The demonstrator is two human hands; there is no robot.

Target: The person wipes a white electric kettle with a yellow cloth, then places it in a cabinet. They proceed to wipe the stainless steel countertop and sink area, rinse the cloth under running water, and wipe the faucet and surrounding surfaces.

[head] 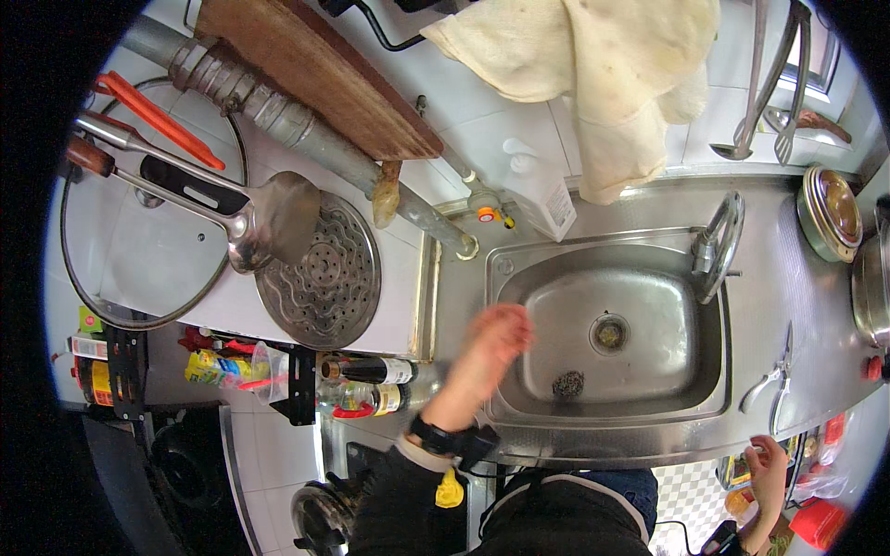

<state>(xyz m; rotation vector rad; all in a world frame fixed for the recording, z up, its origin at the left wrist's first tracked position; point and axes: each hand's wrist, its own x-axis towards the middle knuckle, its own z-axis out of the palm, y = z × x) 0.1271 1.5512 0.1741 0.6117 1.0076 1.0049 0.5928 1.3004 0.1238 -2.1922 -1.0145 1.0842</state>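
Observation:
Over the left rim of the stainless steel sink (608, 417) is my left hand (502, 326), blurred, its fingers partly curled; whether anything is in it cannot be told. A dark metal scouring pad (569, 383) lies in the basin, below and left of the drain strainer (610, 334). My right hand (767, 462) is at the counter's front edge with bent fingers and nothing visible in it. Just above it, kitchen scissors (777, 382) rest on the steel counter, blades pointing away from me. The faucet (719, 247) stands at the sink's right side.
A white plastic bottle (542, 198) stands behind the sink, near a metal pipe (313, 139). Cream cloths (612, 83) hang above. A steamer plate (323, 271), glass lid (153, 243) and wooden board (320, 76) are at left. Lidded containers (831, 212) sit at right.

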